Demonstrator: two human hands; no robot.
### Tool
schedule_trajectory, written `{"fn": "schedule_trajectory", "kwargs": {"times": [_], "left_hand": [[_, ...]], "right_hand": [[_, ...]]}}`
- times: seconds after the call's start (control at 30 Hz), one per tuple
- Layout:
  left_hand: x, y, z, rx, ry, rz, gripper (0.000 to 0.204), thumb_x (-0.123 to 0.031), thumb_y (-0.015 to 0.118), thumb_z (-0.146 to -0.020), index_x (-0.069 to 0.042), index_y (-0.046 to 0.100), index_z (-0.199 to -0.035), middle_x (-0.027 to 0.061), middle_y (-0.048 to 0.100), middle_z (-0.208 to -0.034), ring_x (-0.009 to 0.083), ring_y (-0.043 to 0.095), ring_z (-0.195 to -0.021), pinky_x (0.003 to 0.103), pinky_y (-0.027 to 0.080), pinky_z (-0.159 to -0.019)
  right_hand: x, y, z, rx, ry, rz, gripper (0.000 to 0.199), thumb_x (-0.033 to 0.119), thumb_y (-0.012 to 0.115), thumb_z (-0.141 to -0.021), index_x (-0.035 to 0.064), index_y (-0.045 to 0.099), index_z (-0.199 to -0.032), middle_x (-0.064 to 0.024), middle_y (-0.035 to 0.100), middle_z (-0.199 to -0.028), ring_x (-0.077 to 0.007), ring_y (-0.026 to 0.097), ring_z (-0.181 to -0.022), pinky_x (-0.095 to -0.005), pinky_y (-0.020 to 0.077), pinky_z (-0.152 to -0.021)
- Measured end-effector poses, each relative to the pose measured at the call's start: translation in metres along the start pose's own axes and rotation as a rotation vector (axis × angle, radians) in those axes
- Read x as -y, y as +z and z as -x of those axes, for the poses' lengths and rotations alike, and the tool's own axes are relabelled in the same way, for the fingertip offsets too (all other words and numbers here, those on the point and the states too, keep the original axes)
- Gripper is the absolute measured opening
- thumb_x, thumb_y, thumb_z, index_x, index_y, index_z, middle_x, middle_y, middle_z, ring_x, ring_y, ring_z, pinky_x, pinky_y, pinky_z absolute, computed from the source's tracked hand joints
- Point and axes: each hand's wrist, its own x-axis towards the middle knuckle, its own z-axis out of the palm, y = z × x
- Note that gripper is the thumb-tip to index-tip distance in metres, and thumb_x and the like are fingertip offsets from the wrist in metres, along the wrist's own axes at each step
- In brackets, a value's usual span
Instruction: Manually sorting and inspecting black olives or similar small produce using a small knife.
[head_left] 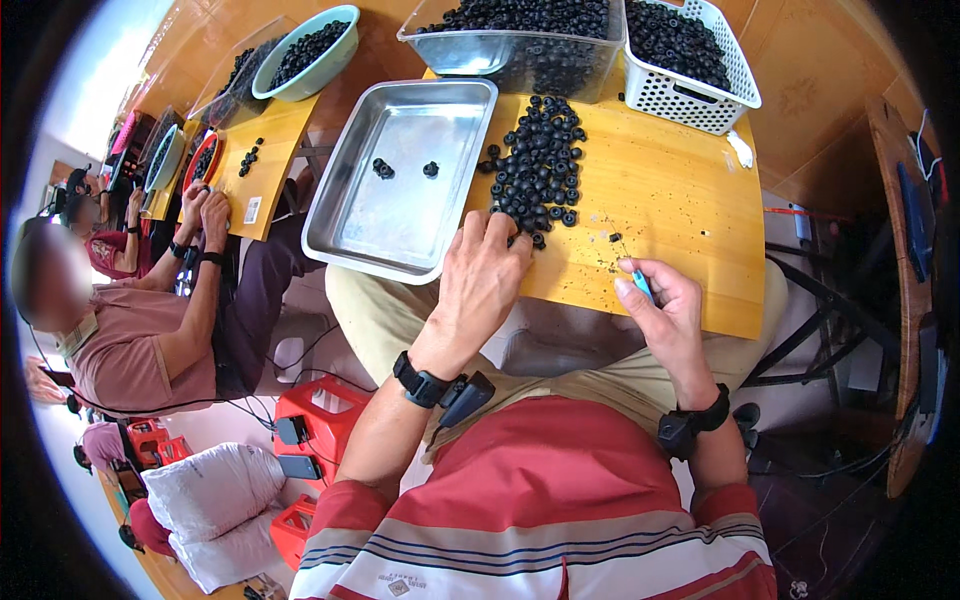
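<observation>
A loose pile of small black ring-shaped rubber parts lies on the yellow wooden table. At its near edge my left hand is closed, fingers bent down around a black part that shows beside the fingertips. My right hand grips a small blue-handled pick between thumb and fingers, its thin tip pointing away from me. Close to that tip is a tiny black piece, among scattered dark crumbs. To the left, a shallow metal tray holds a few black parts, partly resting over my lap.
A clear plastic bin and a white perforated basket, both full of black parts, stand at the table's back. A white scrap lies by the right edge. At left a co-worker sits at another table; red stools stand below.
</observation>
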Motion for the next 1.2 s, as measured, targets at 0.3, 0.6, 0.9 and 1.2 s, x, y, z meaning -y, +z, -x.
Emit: {"fn": "schedule_trajectory", "kwargs": {"times": [0.3,0.6,0.9,1.2], "left_hand": [[0.003,0.007,0.007,0.057,0.053,0.055,0.009,-0.01,0.068,-0.082,-0.005,0.065,-0.089,0.0069,0.061,-0.099,0.0281,0.055,-0.088,0.04,0.052,-0.074],[0.003,-0.015,0.029,-0.237,-0.009,0.21,0.023,0.0,0.077,-0.077,-0.005,0.068,-0.097,0.0082,0.066,-0.095,0.028,0.062,-0.085,0.038,0.052,-0.073],[-0.006,-0.009,0.047,-0.1,-0.14,0.194,0.026,-0.004,0.072,-0.083,-0.004,0.066,-0.109,0.0123,0.066,-0.108,0.0311,0.063,-0.092,0.041,0.053,-0.078],[-0.004,0.006,0.032,0.014,-0.131,0.102,0.024,-0.006,0.063,-0.089,-0.005,0.067,-0.113,0.0123,0.066,-0.11,0.0317,0.064,-0.094,0.041,0.055,-0.075]], "right_hand": [[-0.01,-0.001,0.002,-0.018,0.016,-0.088,0.029,0.017,0.073,-0.094,-0.0068,0.068,-0.109,0.0057,0.057,-0.077,-0.0018,0.046,-0.069,-0.0198,0.0399,-0.06],[-0.015,-0.005,0.002,-0.037,0.012,-0.102,0.026,0.012,0.072,-0.094,-0.007,0.067,-0.111,0.0037,0.062,-0.083,-0.002,0.05,-0.073,-0.0191,0.0434,-0.064],[-0.014,0.0,0.0,-0.021,0.034,-0.101,0.025,0.012,0.072,-0.094,-0.007,0.067,-0.109,0.005,0.06,-0.081,-0.0017,0.049,-0.072,-0.0192,0.0423,-0.063],[-0.016,0.001,0.006,-0.005,0.079,-0.094,0.025,0.015,0.073,-0.094,-0.005,0.067,-0.108,0.0068,0.056,-0.077,-0.0012,0.046,-0.069,-0.0193,0.0395,-0.06]]}}
